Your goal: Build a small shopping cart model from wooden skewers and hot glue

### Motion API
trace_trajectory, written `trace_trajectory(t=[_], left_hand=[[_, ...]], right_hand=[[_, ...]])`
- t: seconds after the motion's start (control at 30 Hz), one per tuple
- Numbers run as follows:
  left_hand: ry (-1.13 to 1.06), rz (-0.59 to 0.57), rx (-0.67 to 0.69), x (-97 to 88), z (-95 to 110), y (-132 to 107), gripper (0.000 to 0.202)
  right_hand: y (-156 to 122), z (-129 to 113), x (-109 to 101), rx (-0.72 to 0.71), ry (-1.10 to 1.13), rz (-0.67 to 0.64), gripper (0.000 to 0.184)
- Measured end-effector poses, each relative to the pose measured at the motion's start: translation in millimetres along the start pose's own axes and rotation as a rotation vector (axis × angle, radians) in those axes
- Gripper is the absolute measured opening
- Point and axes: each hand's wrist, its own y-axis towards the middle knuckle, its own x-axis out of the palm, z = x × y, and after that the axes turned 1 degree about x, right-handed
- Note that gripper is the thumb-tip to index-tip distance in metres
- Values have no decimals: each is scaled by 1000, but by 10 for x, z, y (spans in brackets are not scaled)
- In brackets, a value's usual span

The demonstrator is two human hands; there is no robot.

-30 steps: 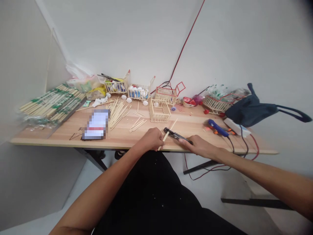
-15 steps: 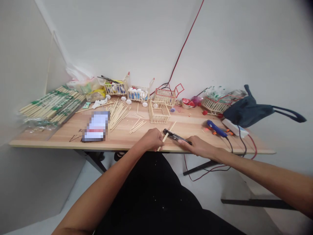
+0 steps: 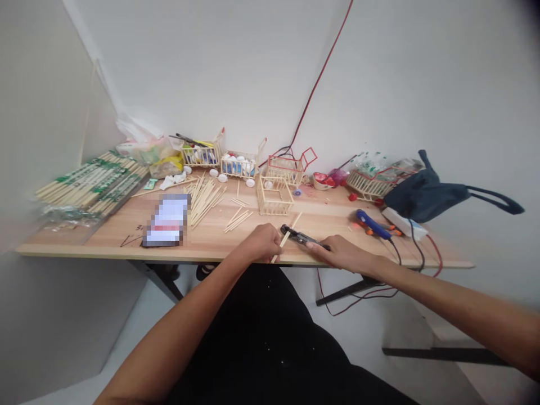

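Observation:
At the table's front edge my left hand (image 3: 264, 243) is closed around a thin wooden stick (image 3: 284, 241), which slants up and away. My right hand (image 3: 338, 251) grips dark-handled pliers (image 3: 301, 237), their jaws at the stick just beyond my left fingers. Past the jaws a pale length of stick (image 3: 297, 219) shows; whether it is still joined to the held part I cannot tell. Behind the hands stands an open box frame of sticks (image 3: 275, 203). Several short cut sticks (image 3: 238, 220) lie left of it.
A phone with a blurred screen (image 3: 166, 219), a loose stick pile (image 3: 206, 199) and packaged sticks (image 3: 90, 183) occupy the left. Small stick carts (image 3: 239, 165) line the wall. On the right are a blue glue gun (image 3: 373, 224), its cord, a power strip (image 3: 405, 224) and a dark bag (image 3: 428, 194).
The pliers and the held stick have barely moved. The stick's far end looks slightly lower and nearer the jaws. The whole view has shifted a little.

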Motion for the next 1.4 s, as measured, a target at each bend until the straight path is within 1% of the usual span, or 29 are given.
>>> trace_trajectory(t=[0.1,0.2,0.37,0.53,0.67,0.77,0.83,0.9,0.97,1.07,1.13,1.2,1.27,1.33,1.4], left_hand=[[-22,-5,19,-9,-16,-16,15],[-46,-3,3,-17,-12,-27,15],[-56,0,-35,-30,1,-14,14],[-65,-5,-30,-46,-1,2,15],[-85,-9,-42,-49,-3,-9,14],[-120,-29,-27,-55,-43,-44,14],[-184,-38,-4,-58,-99,-79,13],[-266,-32,20,-59,-165,-114,14],[-315,0,36,-56,-220,-136,17],[-262,113,44,-45,-237,-124,20],[-151,232,65,-31,-192,-77,21],[14,353,121,-6,-104,1,24],[215,428,196,36,15,112,26],[399,427,220,102,146,252,24],[562,395,181,192,270,411,22]], right_hand=[[30,32,-20,-32,-34,4,64],[62,41,-22,-55,-56,6,64],[114,18,-8,-56,-82,16,66],[134,16,-7,-77,-73,4,67],[151,13,-11,-69,-112,11,69],[149,45,-23,-74,-104,24,69],[131,104,-34,-120,-62,65,68],[113,189,-48,-145,21,162,68],[124,280,-63,-122,173,298,69],[251,390,-90,-83,538,485,70],[422,438,-109,-53,801,576,70],[639,466,-124,-9,965,635,72],[859,475,-126,17,1076,676,73],[1047,469,-110,31,1169,705,73],[1178,462,-79,43,1250,716,73]])
